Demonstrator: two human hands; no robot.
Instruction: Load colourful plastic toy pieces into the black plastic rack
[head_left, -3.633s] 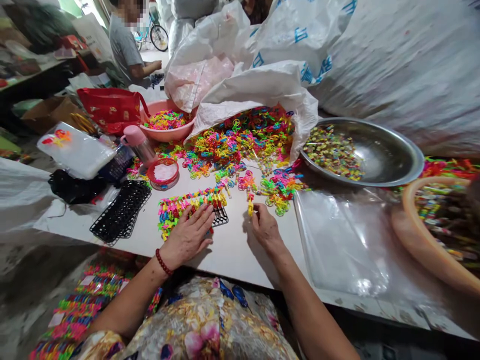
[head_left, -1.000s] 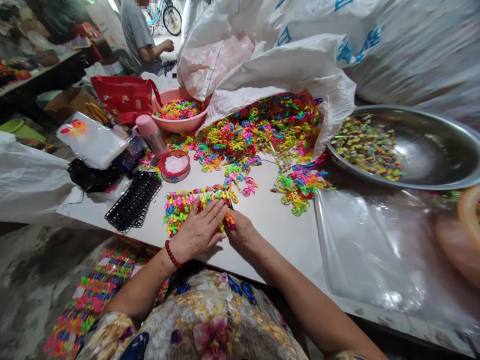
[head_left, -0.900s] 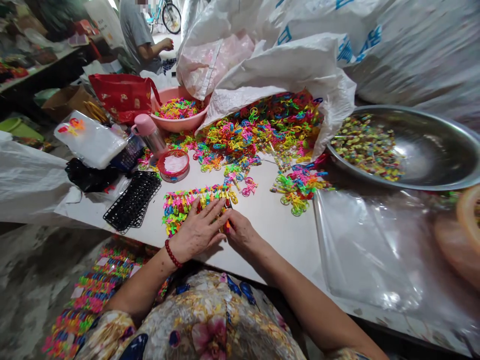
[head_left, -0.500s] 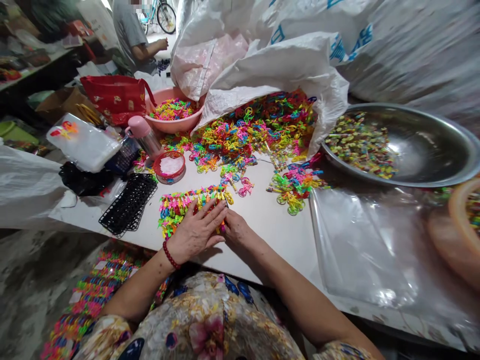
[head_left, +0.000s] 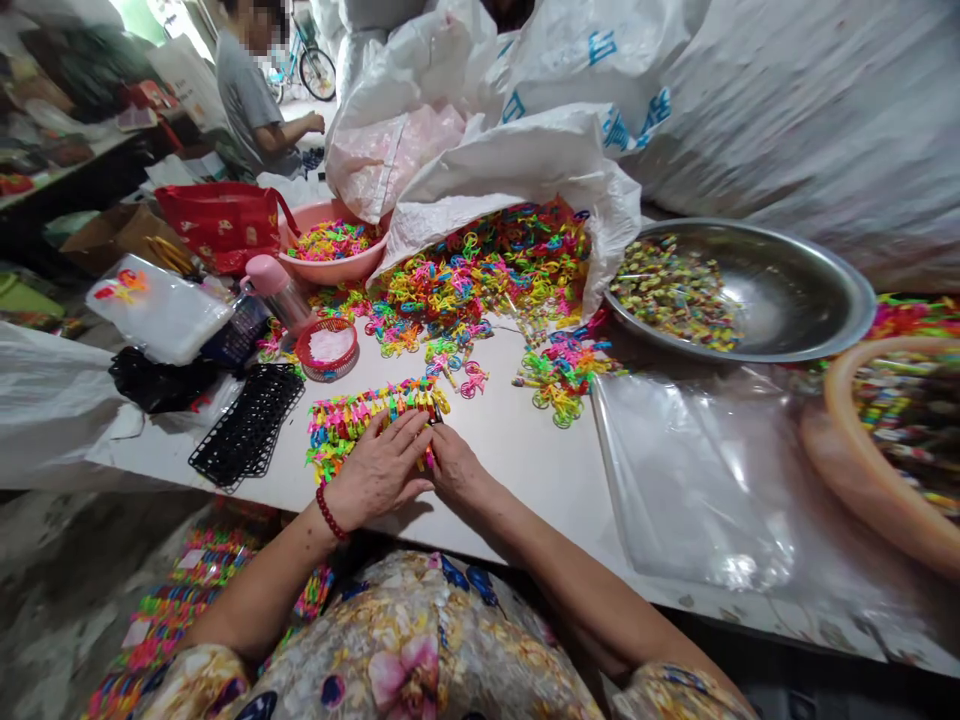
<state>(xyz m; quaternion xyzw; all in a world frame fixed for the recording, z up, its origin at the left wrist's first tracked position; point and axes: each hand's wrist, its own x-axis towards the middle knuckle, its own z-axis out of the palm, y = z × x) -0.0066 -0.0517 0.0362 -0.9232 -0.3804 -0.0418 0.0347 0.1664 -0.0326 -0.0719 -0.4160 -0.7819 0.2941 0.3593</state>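
Observation:
A black grid rack filled with small colourful plastic bicycle toys [head_left: 352, 420] lies on the white table [head_left: 517, 470] in front of me. My left hand [head_left: 375, 472] lies flat on the rack's near end, fingers spread. My right hand [head_left: 450, 466] sits beside it at the rack's right end, fingers pinched on a small pink toy piece [head_left: 430, 459]. Loose toy bicycles [head_left: 559, 375] lie scattered further back, spilling from a white woven sack [head_left: 525, 165].
An empty black grid rack [head_left: 247, 425] lies left of the filled one. Behind stand a red basket [head_left: 327, 348], a pink bottle [head_left: 277, 290], a pink basin [head_left: 334, 262] and a steel bowl [head_left: 795, 300]. Clear plastic bags [head_left: 690, 480] lie right. Another person [head_left: 251, 95] sits far back.
My right hand came in from the table's middle to the rack's right end with a small toy piece. My left hand stayed flat on the rack. The camera shifted slightly.

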